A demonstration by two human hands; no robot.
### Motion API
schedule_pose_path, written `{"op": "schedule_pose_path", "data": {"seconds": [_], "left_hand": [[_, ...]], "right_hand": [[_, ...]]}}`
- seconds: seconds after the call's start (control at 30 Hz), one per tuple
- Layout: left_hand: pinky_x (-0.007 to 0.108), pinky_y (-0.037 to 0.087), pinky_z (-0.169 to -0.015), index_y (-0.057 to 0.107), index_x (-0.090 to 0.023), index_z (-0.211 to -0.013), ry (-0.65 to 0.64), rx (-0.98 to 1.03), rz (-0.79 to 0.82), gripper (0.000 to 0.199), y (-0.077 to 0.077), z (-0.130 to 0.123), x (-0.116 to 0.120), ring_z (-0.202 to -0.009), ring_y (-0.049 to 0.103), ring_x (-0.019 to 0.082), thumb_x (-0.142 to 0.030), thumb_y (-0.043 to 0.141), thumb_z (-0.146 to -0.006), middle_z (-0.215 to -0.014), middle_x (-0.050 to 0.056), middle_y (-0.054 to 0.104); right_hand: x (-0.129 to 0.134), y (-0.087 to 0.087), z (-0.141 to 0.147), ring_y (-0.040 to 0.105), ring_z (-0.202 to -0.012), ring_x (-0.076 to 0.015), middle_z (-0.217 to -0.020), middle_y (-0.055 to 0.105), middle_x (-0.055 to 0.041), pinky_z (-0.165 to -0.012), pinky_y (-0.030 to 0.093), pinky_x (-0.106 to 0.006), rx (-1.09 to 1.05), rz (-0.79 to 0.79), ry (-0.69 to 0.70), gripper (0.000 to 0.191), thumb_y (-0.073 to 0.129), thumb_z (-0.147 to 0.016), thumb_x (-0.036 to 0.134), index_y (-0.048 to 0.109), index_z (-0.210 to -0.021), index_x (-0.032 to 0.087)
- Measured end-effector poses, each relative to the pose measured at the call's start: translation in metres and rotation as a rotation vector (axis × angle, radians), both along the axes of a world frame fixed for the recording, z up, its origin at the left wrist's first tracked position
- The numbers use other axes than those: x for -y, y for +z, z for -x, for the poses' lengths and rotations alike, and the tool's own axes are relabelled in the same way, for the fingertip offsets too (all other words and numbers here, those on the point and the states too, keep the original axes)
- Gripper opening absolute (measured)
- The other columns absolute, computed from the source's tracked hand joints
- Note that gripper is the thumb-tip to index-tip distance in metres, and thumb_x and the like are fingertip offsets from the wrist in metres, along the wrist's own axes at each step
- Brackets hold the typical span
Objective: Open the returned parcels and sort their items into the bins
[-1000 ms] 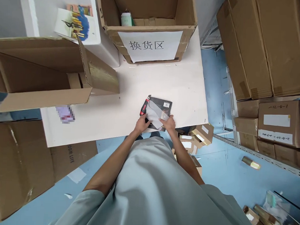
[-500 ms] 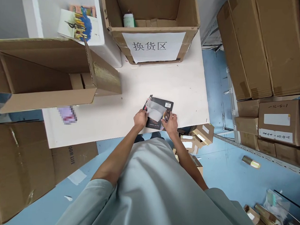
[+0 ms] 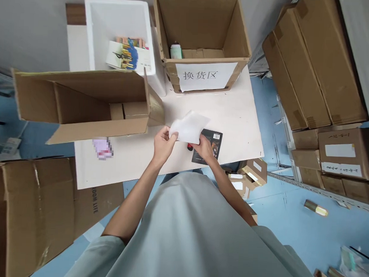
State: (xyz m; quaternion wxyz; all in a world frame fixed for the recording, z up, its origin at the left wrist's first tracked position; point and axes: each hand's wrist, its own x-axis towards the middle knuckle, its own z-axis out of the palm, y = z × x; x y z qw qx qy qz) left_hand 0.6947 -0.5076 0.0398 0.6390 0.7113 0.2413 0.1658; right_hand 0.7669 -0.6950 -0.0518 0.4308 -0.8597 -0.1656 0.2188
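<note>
A thin white sheet [image 3: 189, 127], perhaps paper, is raised above the table between both my hands. My left hand [image 3: 165, 145] pinches its left edge, thumb on top. At the lower right corner, my right hand [image 3: 204, 148] also grips the sheet with closed fingers. Under and beside my right hand lies a dark book or booklet [image 3: 217, 144] with a barcode, flat on the white table [image 3: 242, 124]. A small red and black item [image 3: 190, 147] shows partly below the sheet; its kind is unclear.
An open cardboard box [image 3: 103, 131] stands left, a white foam box [image 3: 88, 34] with booklets behind it. Another cardboard box [image 3: 171, 69] with a paper label holds a small carton [image 3: 176, 51]. A blurred purple item [image 3: 103, 147] lies left. Stacked cartons [image 3: 338, 150] fill the right side.
The white sheet has come up off the dark book and moved left, now held by both hands. The book stays on the table. The camera view has shifted.
</note>
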Motion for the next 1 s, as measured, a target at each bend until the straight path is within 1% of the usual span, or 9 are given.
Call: {"op": "schedule_pose_path", "data": {"seconds": [0.07,0.13,0.3,0.4,0.5,0.6,0.8,0.9,1.0], "left_hand": [[0.023,0.055,-0.065,0.048,-0.024,-0.079,0.027,0.048,0.057,0.038,0.021,0.01,-0.018,-0.071,0.058,0.013,-0.045,0.078,-0.087,-0.075,-0.004,0.058],[0.022,0.056,-0.065,0.051,-0.024,-0.087,0.079,0.11,0.027,0.035,0.039,0.02,-0.038,-0.073,0.062,0.012,-0.043,0.081,-0.087,-0.084,-0.003,0.063],[0.024,0.06,-0.074,0.066,-0.023,-0.101,0.135,0.252,-0.318,0.014,0.068,0.049,-0.088,-0.101,0.073,0.017,-0.022,0.072,-0.089,-0.122,0.007,0.07],[0.03,0.064,-0.079,0.075,-0.023,-0.1,0.133,0.265,-0.528,0.015,0.075,0.063,-0.117,-0.107,0.072,0.02,-0.014,0.068,-0.09,-0.124,0.008,0.068],[0.032,0.066,-0.082,0.079,-0.023,-0.106,0.118,0.3,-0.621,0.019,0.079,0.072,-0.149,-0.108,0.071,0.021,-0.017,0.069,-0.092,-0.12,0.008,0.068],[0.032,0.067,-0.086,0.079,-0.023,-0.114,0.054,0.275,-0.613,0.021,0.082,0.076,-0.186,-0.107,0.072,0.021,-0.023,0.067,-0.096,-0.12,0.007,0.071],[0.051,0.057,-0.117,0.07,-0.02,-0.143,-0.159,-0.03,-0.689,0.046,0.07,0.084,-0.25,-0.133,0.07,0.033,-0.027,0.063,-0.098,-0.146,0.014,0.071],[0.057,0.051,-0.124,0.067,-0.017,-0.148,-0.113,-0.101,-0.708,0.05,0.062,0.089,-0.26,-0.145,0.063,0.037,-0.028,0.062,-0.099,-0.156,0.019,0.065],[0.053,0.056,-0.119,0.067,-0.018,-0.146,-0.087,-0.044,-0.663,0.046,0.066,0.091,-0.246,-0.143,0.065,0.035,-0.031,0.061,-0.102,-0.155,0.018,0.065]], "right_hand": [[-0.018,0.012,0.003,0.067,-0.085,-0.0237,-0.091,0.073,-0.0035,-0.084,0.057,-0.034,-0.001,-0.094,-0.025,0.012,0.067,-0.093,0.029,0.076,-0.098,0.022],[-0.037,0.029,0.006,0.067,-0.084,-0.0228,-0.088,0.073,-0.0029,-0.082,0.058,-0.034,-0.02,-0.234,-0.1,0.015,0.062,-0.094,0.032,0.074,-0.091,0.022],[-0.089,0.099,0.018,0.072,-0.098,-0.0213,-0.12,0.077,-0.007,-0.082,0.063,-0.032,-0.053,-0.624,-0.172,0.037,0.067,-0.1,0.05,0.072,-0.124,0.023],[-0.131,0.145,0.036,0.072,-0.112,-0.0221,-0.144,0.068,-0.0098,-0.092,0.065,-0.035,-0.013,-0.678,-0.007,0.052,0.068,-0.104,0.054,0.063,-0.148,0.027],[-0.181,0.171,0.055,0.067,-0.129,-0.0255,-0.155,0.058,-0.0116,-0.106,0.064,-0.038,0.136,-0.63,0.19,0.063,0.073,-0.103,0.051,0.056,-0.16,0.031],[-0.232,0.171,0.063,0.062,-0.139,-0.0261,-0.148,0.057,-0.0116,-0.117,0.057,-0.04,0.386,-0.502,0.243,0.05,0.068,-0.107,0.037,0.062,-0.156,0.03],[-0.313,0.129,0.043,0.069,-0.124,-0.0252,-0.144,0.06,-0.0121,-0.108,0.061,-0.041,0.472,-0.074,0.296,0.048,0.053,-0.109,0.017,0.063,-0.155,0.024],[-0.326,0.114,0.035,0.067,-0.131,-0.0328,-0.145,0.065,-0.0182,-0.115,0.058,-0.051,0.409,0.075,0.344,0.052,0.061,-0.107,0.022,0.059,-0.159,0.017],[-0.309,0.111,0.037,0.059,-0.146,-0.0352,-0.157,0.062,-0.0215,-0.125,0.05,-0.055,0.428,0.001,0.296,0.054,0.062,-0.107,0.025,0.059,-0.159,0.014]]}}
